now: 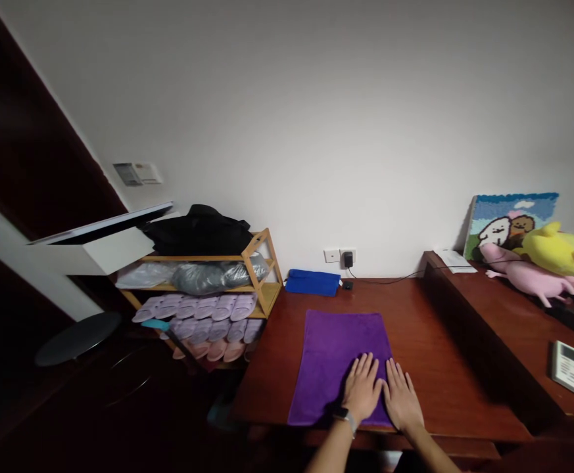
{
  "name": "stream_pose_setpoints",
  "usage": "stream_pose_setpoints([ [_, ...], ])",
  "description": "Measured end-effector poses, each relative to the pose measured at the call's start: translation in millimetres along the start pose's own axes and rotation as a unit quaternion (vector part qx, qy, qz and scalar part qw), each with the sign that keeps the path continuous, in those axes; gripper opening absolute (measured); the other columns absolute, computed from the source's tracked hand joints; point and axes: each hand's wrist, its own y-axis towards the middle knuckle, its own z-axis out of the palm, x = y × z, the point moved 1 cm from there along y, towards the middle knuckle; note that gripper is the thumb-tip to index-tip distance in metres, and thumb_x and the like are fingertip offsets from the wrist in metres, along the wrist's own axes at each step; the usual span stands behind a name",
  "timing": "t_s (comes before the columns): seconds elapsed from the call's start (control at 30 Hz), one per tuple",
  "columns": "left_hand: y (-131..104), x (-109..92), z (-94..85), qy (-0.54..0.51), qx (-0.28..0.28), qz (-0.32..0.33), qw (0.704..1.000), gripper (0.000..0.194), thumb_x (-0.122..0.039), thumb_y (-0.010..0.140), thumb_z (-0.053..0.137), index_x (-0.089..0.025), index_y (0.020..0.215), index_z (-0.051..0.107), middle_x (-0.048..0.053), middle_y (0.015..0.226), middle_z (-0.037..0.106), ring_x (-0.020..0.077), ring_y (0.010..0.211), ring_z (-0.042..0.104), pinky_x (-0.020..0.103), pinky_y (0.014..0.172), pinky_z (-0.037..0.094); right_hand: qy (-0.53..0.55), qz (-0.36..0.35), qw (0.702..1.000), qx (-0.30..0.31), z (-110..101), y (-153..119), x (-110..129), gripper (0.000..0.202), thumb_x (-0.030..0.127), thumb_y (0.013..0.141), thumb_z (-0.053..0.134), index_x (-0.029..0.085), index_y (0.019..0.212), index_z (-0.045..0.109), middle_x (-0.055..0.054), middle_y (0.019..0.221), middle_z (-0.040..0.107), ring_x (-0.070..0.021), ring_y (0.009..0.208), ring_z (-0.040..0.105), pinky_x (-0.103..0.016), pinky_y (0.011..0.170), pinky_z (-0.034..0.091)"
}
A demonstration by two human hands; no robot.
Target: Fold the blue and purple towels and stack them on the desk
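Note:
A purple cloth [338, 348] lies spread flat on the reddish-brown wooden table [429, 368], its near edge close to the table's front edge. My left hand [362, 387] rests flat on the right part of the cloth, fingers stretched forward, with a watch on the wrist. Over the cloth's right edge lies my right hand [402, 397], also flat, fingers extended, partly on the cloth and partly on the wood. The two thumbs nearly meet. Neither hand grips anything.
A folded blue cloth [313, 282] lies at the table's back by a black plug [348, 259] and its cable. Left stands a wooden rack [262, 276] with slippers, a black bag and a white box. On the raised right surface are plush toys [528, 272] and a white remote-like device [571, 369].

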Motion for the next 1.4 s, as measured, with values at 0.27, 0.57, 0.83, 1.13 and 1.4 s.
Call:
stream_pose_setpoints([
  [0.27, -76.7, 92.9, -35.3, 0.074, 0.035, -0.194, 0.977, 0.067, -0.054, 0.104, 0.023, -0.018, 0.161, 0.028, 0.01, 0.168, 0.025, 0.027, 0.155, 0.022, 0.051, 0.127, 0.023, -0.007, -0.005, 1.0, -0.021, 8.1, 0.4, -1.9, 0.071, 0.044, 0.1, 0.014, 0.008, 0.16, 0.023, -0.008, 0.168, 0.02, -0.0243, 0.156, 0.016, -0.046, 0.128, 0.011],
  [0.57, -128.6, 158.8, -49.8, 0.129, 0.001, -0.232, 0.964, 0.068, -0.052, 0.105, 0.02, -0.013, 0.16, 0.028, 0.009, 0.166, 0.028, 0.023, 0.154, 0.026, 0.045, 0.126, 0.027, 0.01, 0.006, 0.999, -0.039, 11.2, -5.3, -3.0, 0.071, 0.045, 0.099, 0.018, 0.009, 0.16, 0.027, -0.009, 0.167, 0.025, -0.0256, 0.156, 0.018, -0.049, 0.127, 0.015],
  [0.83, -125.8, 160.5, -47.3, 0.128, -0.018, -0.224, 0.966, 0.068, -0.053, 0.105, 0.021, -0.014, 0.159, 0.03, 0.009, 0.165, 0.031, 0.0234, 0.153, 0.028, 0.046, 0.126, 0.028, -0.006, -0.039, 0.995, -0.091, 39.1, -41.6, -16.5, 0.069, 0.048, 0.101, 0.018, 0.012, 0.158, 0.035, -0.006, 0.166, 0.025, -0.0249, 0.154, 0.023, -0.049, 0.126, 0.02],
  [1.13, -124.0, 158.7, -51.5, 0.122, 0.002, -0.229, 0.966, 0.069, -0.054, 0.104, 0.019, -0.014, 0.159, 0.032, 0.01, 0.166, 0.029, 0.0239, 0.153, 0.027, 0.047, 0.126, 0.027, 0.015, -0.037, 0.992, -0.116, 41.6, -41.2, -13.5, 0.068, 0.046, 0.101, 0.019, 0.011, 0.156, 0.039, -0.008, 0.165, 0.029, -0.0261, 0.154, 0.025, -0.05, 0.126, 0.02],
  [1.4, -124.0, 177.2, -64.2, 0.088, -0.011, -0.239, 0.967, 0.061, -0.049, 0.104, 0.026, -0.018, 0.152, 0.048, 0.007, 0.159, 0.045, 0.0217, 0.148, 0.04, 0.041, 0.122, 0.034, 0.021, -0.004, 0.999, -0.046, 23.4, -39.8, -8.7, 0.067, 0.043, 0.097, 0.023, 0.017, 0.156, 0.041, -0.005, 0.164, 0.032, -0.0284, 0.154, 0.024, -0.053, 0.126, 0.019],
])
